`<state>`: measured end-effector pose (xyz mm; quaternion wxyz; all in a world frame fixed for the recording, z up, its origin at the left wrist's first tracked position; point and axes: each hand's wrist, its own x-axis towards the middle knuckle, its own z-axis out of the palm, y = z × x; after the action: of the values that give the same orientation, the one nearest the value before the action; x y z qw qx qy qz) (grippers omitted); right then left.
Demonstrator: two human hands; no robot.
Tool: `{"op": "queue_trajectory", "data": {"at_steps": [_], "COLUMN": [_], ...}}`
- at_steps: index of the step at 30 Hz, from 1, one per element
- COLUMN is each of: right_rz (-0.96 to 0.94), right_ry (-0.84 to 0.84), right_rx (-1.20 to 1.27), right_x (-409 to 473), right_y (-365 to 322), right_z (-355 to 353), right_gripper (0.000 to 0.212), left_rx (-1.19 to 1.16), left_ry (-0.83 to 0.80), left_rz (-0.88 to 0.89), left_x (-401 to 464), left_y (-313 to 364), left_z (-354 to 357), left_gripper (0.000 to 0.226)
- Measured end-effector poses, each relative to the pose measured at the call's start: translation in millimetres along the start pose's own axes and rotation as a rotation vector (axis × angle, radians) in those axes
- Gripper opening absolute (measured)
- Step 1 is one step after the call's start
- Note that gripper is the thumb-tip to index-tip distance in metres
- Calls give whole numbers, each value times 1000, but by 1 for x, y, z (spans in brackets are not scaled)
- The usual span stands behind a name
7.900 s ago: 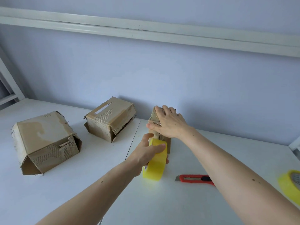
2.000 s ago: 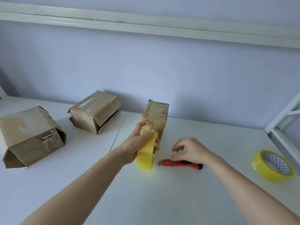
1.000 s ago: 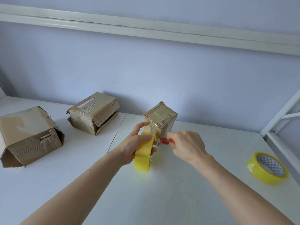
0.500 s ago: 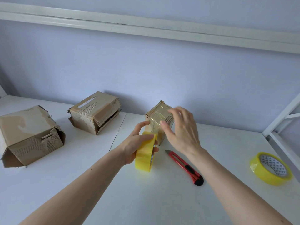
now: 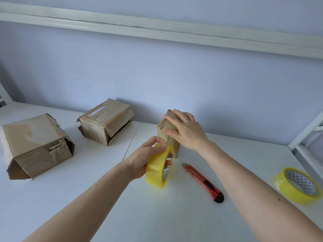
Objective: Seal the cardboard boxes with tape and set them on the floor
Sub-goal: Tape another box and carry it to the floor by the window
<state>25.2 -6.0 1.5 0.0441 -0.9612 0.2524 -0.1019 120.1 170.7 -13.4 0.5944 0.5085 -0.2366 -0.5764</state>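
1. Far left on the white table sits a large worn cardboard box, its near flaps loose and gaping at the lower left corner.
2. Behind and to its right, near the wall, lies a second cardboard box with its right-hand flap hanging open.
3. My left hand curls round a yellow tape roll, fingers through the core, holding it on edge just in front of the small box.
4. The small cardboard box stands upright on the table; my right hand lies over its top and near face, fingers fairly straight, pressing on it.
5. A red utility knife lies on the table to the right of the roll, touching nothing.
6. A second yellow tape roll lies flat near the right edge.
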Motion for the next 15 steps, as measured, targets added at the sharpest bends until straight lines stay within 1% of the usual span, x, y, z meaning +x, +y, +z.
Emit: {"op": "queue_trajectory", "data": {"at_steps": [8,10,13,15], "right_rz": [-20,-21,46,48], "right_ry": [-22,-33,-35,-70], "right_rx": [3,-3,31,46], "right_x": [2,3,3,6], "right_y": [-2,1,16,18], "right_z": [-3,-3,-10,-13], "right_gripper": [61,60,56,56], "left_rx": [-19,-22,18,31], "left_ry": [-38,-72,-184,-163], "left_rz": [-49,-78,-153,-148], "left_x": [7,6,-1,-5], "left_y": [3,7,10,8], "left_z": [-6,-10,-15,-18], "left_gripper": [14,19,20,21]}}
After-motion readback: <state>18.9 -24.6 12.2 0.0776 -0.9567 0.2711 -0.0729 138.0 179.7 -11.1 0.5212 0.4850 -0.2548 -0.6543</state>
